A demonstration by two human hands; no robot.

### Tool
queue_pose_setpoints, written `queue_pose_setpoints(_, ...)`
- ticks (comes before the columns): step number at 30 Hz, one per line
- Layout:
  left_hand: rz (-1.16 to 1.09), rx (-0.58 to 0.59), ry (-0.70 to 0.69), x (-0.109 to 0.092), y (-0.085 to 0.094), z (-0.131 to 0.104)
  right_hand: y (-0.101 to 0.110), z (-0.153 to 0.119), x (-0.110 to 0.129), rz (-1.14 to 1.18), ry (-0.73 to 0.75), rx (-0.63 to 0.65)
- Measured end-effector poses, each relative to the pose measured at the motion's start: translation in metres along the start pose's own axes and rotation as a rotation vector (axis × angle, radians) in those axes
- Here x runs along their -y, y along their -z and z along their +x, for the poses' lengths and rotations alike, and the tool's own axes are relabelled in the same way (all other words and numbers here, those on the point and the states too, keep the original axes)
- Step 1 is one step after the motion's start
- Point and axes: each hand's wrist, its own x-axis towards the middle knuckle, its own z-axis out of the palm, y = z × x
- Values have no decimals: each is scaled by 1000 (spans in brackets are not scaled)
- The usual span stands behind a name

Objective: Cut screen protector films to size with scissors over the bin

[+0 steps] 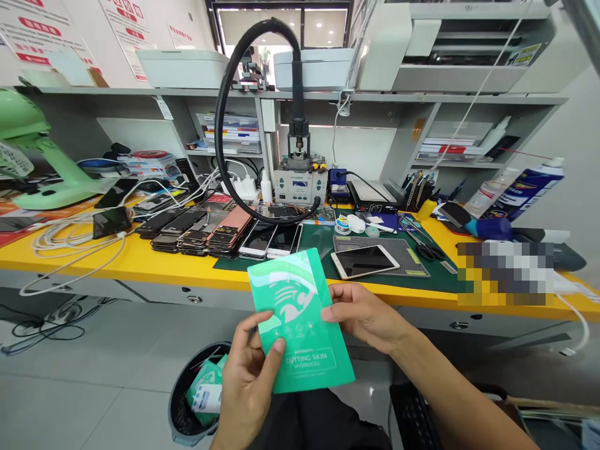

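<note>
A green packet [304, 337] printed "CUTTING SKIN HYDROGEL" is held tilted in front of the bench, above the lap. My left hand [250, 375] grips its lower left side, thumb on the front face. At the upper right edge my right hand [363, 312] pinches the packet between thumb and fingers. Behind it, a white-framed tablet [365, 260] lies on a grey gridded mat [412, 265] on the bench.
Stacks of phones [227, 231] line the yellow bench [105, 257]. A black hose loops above a soldering station [300, 185]. Scissors [425, 249] and spray cans [525, 187] are at right. A bin [178, 409] with green packets stands on the floor at lower left.
</note>
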Motion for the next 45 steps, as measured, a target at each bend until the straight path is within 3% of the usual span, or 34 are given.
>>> queue_pose_setpoints(8, 199, 1, 119, 10, 19, -14, -4, 8, 5, 39, 84, -15)
queue_pose_setpoints(21, 174, -9, 162, 7, 23, -14, 5, 6, 7, -36, 133, -106)
queue_pose_setpoints(32, 109, 89, 211, 8, 32, -8, 7, 8, 11, 92, 3, -66)
queue_pose_setpoints(45, 211, 20, 173, 1, 44, -8, 15, 9, 7, 77, 10, 23)
